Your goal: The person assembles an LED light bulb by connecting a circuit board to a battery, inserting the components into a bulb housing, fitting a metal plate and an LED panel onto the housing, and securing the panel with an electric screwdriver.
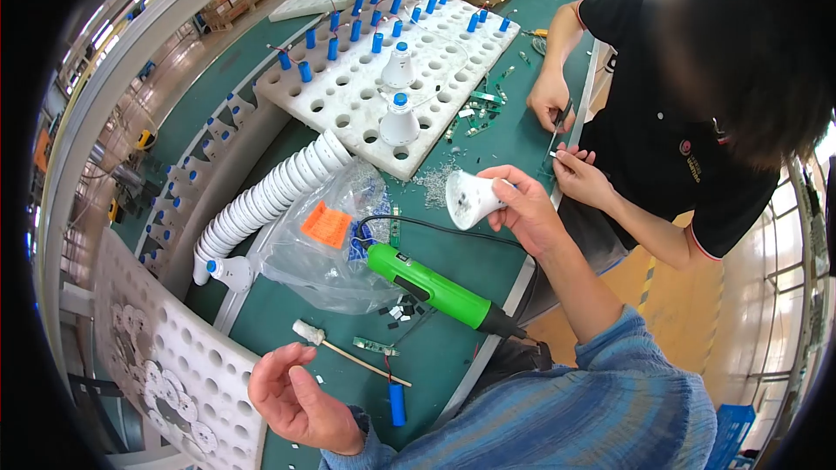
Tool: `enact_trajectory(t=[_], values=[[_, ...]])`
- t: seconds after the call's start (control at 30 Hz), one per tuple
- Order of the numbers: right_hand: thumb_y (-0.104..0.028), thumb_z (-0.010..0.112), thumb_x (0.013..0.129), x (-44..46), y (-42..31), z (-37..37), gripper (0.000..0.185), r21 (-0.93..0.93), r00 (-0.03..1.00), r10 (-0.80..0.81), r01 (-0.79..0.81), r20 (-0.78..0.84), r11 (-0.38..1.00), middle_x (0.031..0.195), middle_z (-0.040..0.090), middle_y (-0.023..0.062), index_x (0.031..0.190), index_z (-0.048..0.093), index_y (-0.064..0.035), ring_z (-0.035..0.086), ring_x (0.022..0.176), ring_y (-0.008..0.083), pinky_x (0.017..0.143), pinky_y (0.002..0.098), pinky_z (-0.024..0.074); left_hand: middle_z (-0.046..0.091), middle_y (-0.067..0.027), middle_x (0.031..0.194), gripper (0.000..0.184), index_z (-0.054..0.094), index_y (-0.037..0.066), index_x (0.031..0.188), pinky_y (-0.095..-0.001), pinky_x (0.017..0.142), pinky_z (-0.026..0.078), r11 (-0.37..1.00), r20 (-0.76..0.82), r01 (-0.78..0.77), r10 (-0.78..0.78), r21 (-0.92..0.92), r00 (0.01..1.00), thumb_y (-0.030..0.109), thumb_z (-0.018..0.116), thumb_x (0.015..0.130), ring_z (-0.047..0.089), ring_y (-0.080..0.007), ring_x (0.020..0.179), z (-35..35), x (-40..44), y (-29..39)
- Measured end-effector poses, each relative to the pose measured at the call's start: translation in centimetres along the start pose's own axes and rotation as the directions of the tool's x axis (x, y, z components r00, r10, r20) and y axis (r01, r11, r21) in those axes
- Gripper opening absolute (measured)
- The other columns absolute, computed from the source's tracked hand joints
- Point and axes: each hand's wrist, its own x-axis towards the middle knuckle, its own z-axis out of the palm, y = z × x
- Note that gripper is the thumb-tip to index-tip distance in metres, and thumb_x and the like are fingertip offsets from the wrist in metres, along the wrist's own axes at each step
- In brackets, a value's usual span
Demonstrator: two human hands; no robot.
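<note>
My right hand [529, 213] is closed around the narrow end of a white cone-shaped bulb housing [468, 200], its wide open end facing left with dark parts inside. Low on the left, my left hand [300, 400] is open and holds nothing, palm partly up with curled fingers apart. Close by it lie a wooden stick with a white wrapped tip [348, 352], a small green circuit board [374, 346] and a blue battery cell [397, 404] wired to a board. A green electric screwdriver [431, 287] lies between my hands.
A white foam tray [357, 100] holds blue cells and two bulb housings. Stacked white cups [270, 196] lie beside a plastic bag [305, 248]. Another perforated board [187, 339] stands left. On the right, a co-worker's hands [579, 174] hold a tool. A black cable [453, 228] crosses the table.
</note>
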Motion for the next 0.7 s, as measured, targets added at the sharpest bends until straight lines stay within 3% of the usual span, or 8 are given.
enact_trajectory(t=[0.13, 0.2, 0.27, 0.33, 0.4, 0.5, 0.6, 0.7], values=[[-0.024, 0.066, 0.087, -0.5, -0.8, 2.1, 0.025, -0.347, 0.998, -0.004, 0.026, 0.063, 0.937, 0.083, 0.061, 0.0035, 0.103, 0.062, -0.0058, 0.057, 0.065, 0.0076, 0.057, 0.0226, 0.0477, 0.058, -0.016, 0.107, 0.03, 0.05, -0.003, 0.116, -0.0301, 0.078, 0.048, 0.997, 0.088, 0.07, -0.071, 0.012, 0.994, 0.001, 0.053, 0.087, 0.06, -0.0207, 0.087, 0.1, 0.0, 0.0], [-0.023, 0.068, 0.084, -1.2, -1.9, 3.6, 0.025, -0.489, 0.994, 0.011, 0.046, 0.113, 0.871, 0.082, 0.061, 0.0027, 0.101, 0.063, -0.0058, 0.058, 0.068, 0.0084, 0.06, 0.0243, 0.0484, 0.056, -0.0151, 0.116, 0.041, 0.046, -0.001, 0.125, -0.0301, 0.085, 0.045, 0.994, 0.236, 0.103, -0.107, 0.031, 0.966, -0.003, 0.054, 0.085, 0.058, -0.0201, 0.097, 0.5, 0.1, -0.2], [-0.02, 0.071, 0.078, -1.6, -2.2, 5.0, 0.025, -0.606, 0.949, -0.14, 0.29, 0.283, 0.741, 0.083, 0.063, 0.0053, 0.095, 0.062, -0.0038, 0.062, 0.076, 0.015, 0.069, 0.0306, 0.0496, 0.053, -0.015, 0.124, 0.051, 0.043, 0.001, 0.131, -0.0307, 0.09, 0.043, 0.988, 0.377, 0.106, -0.141, 0.112, 0.915, -0.004, 0.056, 0.082, 0.056, -0.0207, 0.105, 0.9, 0.1, 0.1], [-0.02, 0.071, 0.076, -2.2, -2.1, 6.6, 0.026, -0.612, 0.859, -0.252, 0.499, 0.446, 0.613, 0.085, 0.064, 0.0104, 0.092, 0.061, -0.0039, 0.064, 0.077, 0.0233, 0.07, 0.0334, 0.0502, 0.049, -0.0155, 0.13, 0.059, 0.041, 0.001, 0.134, -0.0319, 0.092, 0.041, 0.97, 0.495, 0.06, -0.172, 0.234, 0.852, -0.003, 0.061, 0.079, 0.054, -0.0227, 0.111, 2.1, 0.1, 0.8], [-0.021, 0.071, 0.073, -3.2, -2.3, 8.3, 0.027, -0.581, 0.808, -0.264, 0.569, 0.527, 0.581, 0.088, 0.063, 0.0133, 0.091, 0.061, -0.0039, 0.063, 0.079, 0.031, 0.071, 0.0368, 0.0505, 0.047, -0.0157, 0.132, 0.068, 0.04, 0.001, 0.135, -0.034, 0.093, 0.04, 0.96, 0.594, -0.043, -0.135, 0.276, 0.793, 0.006, 0.071, 0.075, 0.051, -0.0241, 0.115, 2.7, 0.0, 0.7], [-0.019, 0.07, 0.072, -4.0, -2.3, 9.8, 0.025, -0.525, 0.756, -0.259, 0.618, 0.601, 0.585, 0.083, 0.059, 0.0119, 0.088, 0.059, -0.0045, 0.061, 0.074, 0.0313, 0.063, 0.0389, 0.0493, 0.051, -0.0154, 0.127, 0.073, 0.042, -0.002, 0.133, -0.0346, 0.093, 0.042, 0.922, 0.671, -0.224, -0.051, 0.316, 0.739, 0.017, 0.077, 0.072, 0.053, -0.0248, 0.113, 3.5, -0.2, 0.6], [-0.019, 0.07, 0.071, -4.1, -1.6, 10.5, 0.024, -0.469, 0.688, -0.314, 0.695, 0.654, 0.545, 0.078, 0.056, 0.0109, 0.086, 0.057, -0.0055, 0.059, 0.069, 0.0303, 0.059, 0.0391, 0.0477, 0.056, -0.0154, 0.12, 0.068, 0.045, -0.003, 0.13, -0.035, 0.093, 0.043, 0.931, 0.721, -0.207, -0.078, 0.299, 0.688, 0.017, 0.076, 0.073, 0.056, -0.0263, 0.109, 3.0, -0.3, 0.2], [-0.018, 0.071, 0.07, -4.1, -1.7, 11.0, 0.025, -0.478, 0.654, -0.314, 0.734, 0.689, 0.482, 0.08, 0.057, 0.0101, 0.087, 0.058, -0.0057, 0.06, 0.07, 0.0291, 0.058, 0.0374, 0.0482, 0.057, -0.0175, 0.12, 0.065, 0.048, -0.003, 0.127, -0.0386, 0.093, 0.044, 0.952, 0.681, -0.111, -0.121, 0.287, 0.722, 0.008, 0.077, 0.07, 0.056, -0.0326, 0.111, 3.2, -0.6, 0.7]])
